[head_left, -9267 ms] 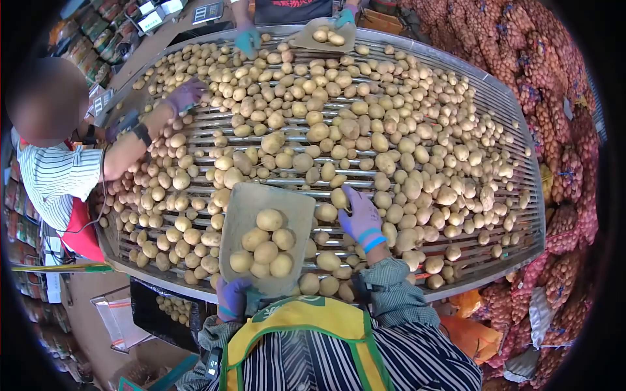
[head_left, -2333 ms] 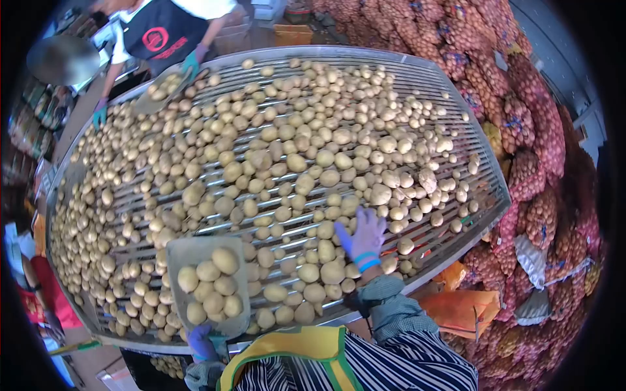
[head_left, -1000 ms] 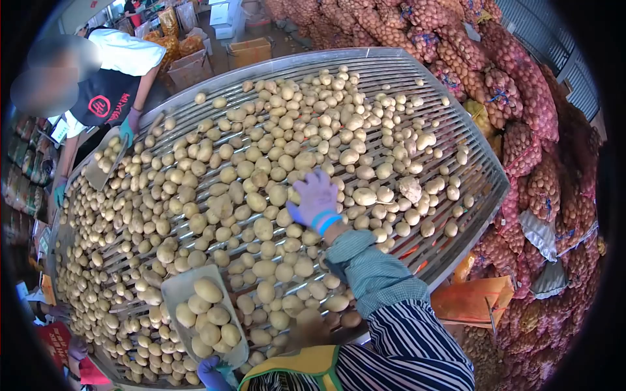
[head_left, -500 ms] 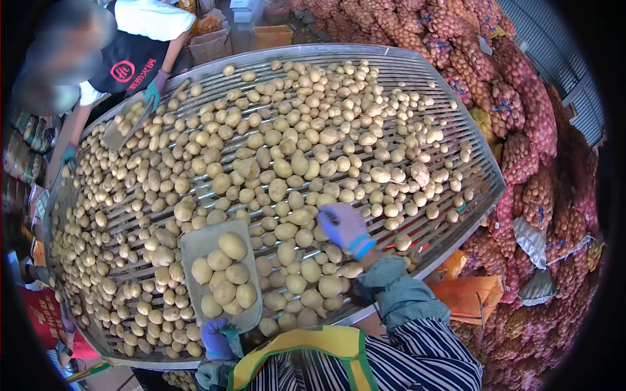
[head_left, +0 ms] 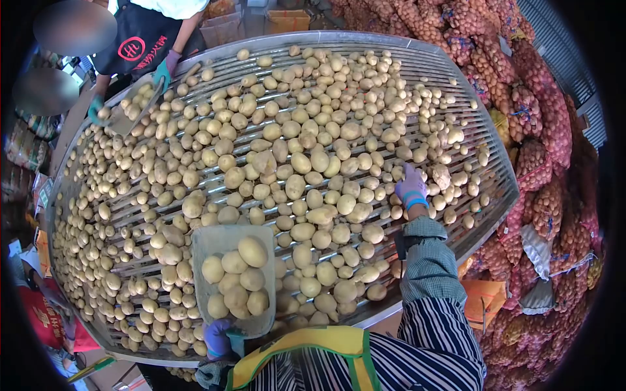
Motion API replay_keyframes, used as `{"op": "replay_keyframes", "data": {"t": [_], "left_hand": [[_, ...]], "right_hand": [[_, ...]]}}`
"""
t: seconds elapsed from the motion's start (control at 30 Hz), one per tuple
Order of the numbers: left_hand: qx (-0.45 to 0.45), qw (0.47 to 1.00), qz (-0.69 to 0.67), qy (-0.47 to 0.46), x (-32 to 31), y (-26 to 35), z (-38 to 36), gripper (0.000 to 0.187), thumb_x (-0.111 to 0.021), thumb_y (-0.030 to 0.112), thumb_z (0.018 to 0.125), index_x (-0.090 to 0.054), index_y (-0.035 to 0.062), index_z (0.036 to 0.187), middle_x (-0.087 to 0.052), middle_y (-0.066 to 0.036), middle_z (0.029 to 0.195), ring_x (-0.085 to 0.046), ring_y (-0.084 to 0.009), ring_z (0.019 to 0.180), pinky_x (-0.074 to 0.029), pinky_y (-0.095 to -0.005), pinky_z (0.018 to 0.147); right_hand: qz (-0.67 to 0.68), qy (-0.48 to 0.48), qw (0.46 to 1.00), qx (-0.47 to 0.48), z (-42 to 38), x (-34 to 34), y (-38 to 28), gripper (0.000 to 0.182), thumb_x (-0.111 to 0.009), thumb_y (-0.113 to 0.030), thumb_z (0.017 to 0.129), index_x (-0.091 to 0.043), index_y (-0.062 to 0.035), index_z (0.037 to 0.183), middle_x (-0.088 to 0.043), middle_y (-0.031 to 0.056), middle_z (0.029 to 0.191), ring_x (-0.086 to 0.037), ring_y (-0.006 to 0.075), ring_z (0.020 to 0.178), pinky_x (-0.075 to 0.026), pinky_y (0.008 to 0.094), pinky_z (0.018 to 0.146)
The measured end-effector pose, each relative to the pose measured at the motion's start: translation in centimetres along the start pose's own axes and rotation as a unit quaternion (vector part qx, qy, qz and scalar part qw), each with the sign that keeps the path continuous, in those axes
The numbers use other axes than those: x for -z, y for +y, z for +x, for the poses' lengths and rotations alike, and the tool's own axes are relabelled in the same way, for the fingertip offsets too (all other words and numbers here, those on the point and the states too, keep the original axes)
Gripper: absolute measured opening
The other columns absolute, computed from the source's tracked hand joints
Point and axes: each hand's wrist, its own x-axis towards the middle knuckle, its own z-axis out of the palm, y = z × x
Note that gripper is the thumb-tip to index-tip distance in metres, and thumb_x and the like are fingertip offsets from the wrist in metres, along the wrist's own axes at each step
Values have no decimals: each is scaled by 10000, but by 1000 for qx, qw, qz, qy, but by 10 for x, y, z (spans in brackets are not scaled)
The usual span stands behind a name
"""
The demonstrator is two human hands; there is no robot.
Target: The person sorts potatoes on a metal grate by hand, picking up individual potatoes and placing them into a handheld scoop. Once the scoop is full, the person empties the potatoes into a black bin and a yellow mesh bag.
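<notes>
On a slatted metal table [head_left: 469,107] lie loose potatoes [head_left: 300,163] of many sizes. My left hand [head_left: 218,337], in a purple glove, is closed round the handle of a pale scoop [head_left: 203,244] that holds several large potatoes. My right hand [head_left: 411,187], gloved in purple with a blue cuff, reaches over the table's right part among small potatoes. Its fingers are small in view and partly hidden, so whether they grip anything does not show.
At the upper left a co-worker in a dark apron [head_left: 147,39] holds another scoop [head_left: 124,124] with potatoes. Red mesh sacks [head_left: 535,176] are piled on the right, near an orange bag [head_left: 482,301]. Another person's red garment [head_left: 42,316] shows lower left.
My right hand has moved right and away from me, over the small potatoes. My left hand still holds the loaded scoop. The co-worker's scoop now has potatoes in it. The view has shifted slightly.
</notes>
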Motion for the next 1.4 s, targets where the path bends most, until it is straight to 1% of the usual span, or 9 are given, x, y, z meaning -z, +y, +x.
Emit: {"op": "replay_keyframes", "data": {"t": [0.23,0.53,0.7,0.9,0.97,1.17,1.23,1.3,1.4], "left_hand": [[56,997,9,55,-35,38,-14,273,-609,75,719,-638,4,981,-651,-61,903,-616,-191,797,-503,-310,722],[-28,996,43,70,-3,2,-7,238,-592,18,726,-642,-22,956,-649,-79,962,-605,-195,864,-490,-320,790],[-85,976,192,53,41,-36,1,127,-554,-4,802,-676,2,837,-649,-74,944,-594,-174,854,-492,-314,766],[-21,992,107,68,33,-29,-3,138,-554,1,806,-682,8,857,-652,-53,883,-598,-158,807,-493,-304,736],[-36,987,142,72,29,-26,-5,137,-554,3,807,-682,8,855,-652,-53,873,-598,-158,792,-494,-304,723],[-97,968,221,68,2,-3,-19,133,-560,4,800,-683,9,849,-651,-53,858,-600,-161,789,-495,-308,716],[-116,965,226,64,7,-7,-14,134,-560,1,797,-683,9,850,-651,-52,854,-602,-166,807,-495,-308,729],[-59,984,142,88,9,-12,-10,147,-559,-11,786,-690,11,850,-650,-61,882,-605,-178,852,-493,-310,761],[-112,963,234,73,14,-18,-10,150,-539,33,831,-682,14,874,-660,-69,886,-613,-179,828,-502,-320,759]], "right_hand": [[145,44,986,70,10,-26,64,477,-639,-300,835,-571,-127,1274,-634,161,1182,-578,324,1130,-462,415,961],[-108,-14,993,40,-14,6,17,369,-524,-403,906,-635,-80,1046,-673,155,991,-652,351,922,-510,474,781],[-114,-26,989,92,-11,-2,22,374,-496,-392,915,-680,-67,941,-684,162,967,-660,351,896,-517,472,758],[-37,-48,996,67,2,-1,26,375,-514,-390,872,-682,-64,951,-686,170,963,-655,355,878,-516,455,778],[3,-172,976,132,6,9,27,345,-556,-372,831,-682,-78,961,-688,164,971,-653,344,897,-515,436,809],[13,-306,903,301,-2,43,24,324,-590,-370,817,-685,-117,997,-693,138,1012,-653,329,942,-511,410,855],[29,-282,929,236,8,57,16,366,-613,-413,813,-675,-146,1055,-679,138,1074,-641,323,999,-500,415,877],[34,-76,992,96,23,61,5,448,-648,-464,795,-657,-135,1099,-670,133,1110,-630,304,1048,-491,427,889],[-74,-66,994,55,28,26,-7,564,-661,-512,787,-594,-81,1144,-649,169,1133,-620,325,1063,-486,439,885]]}}
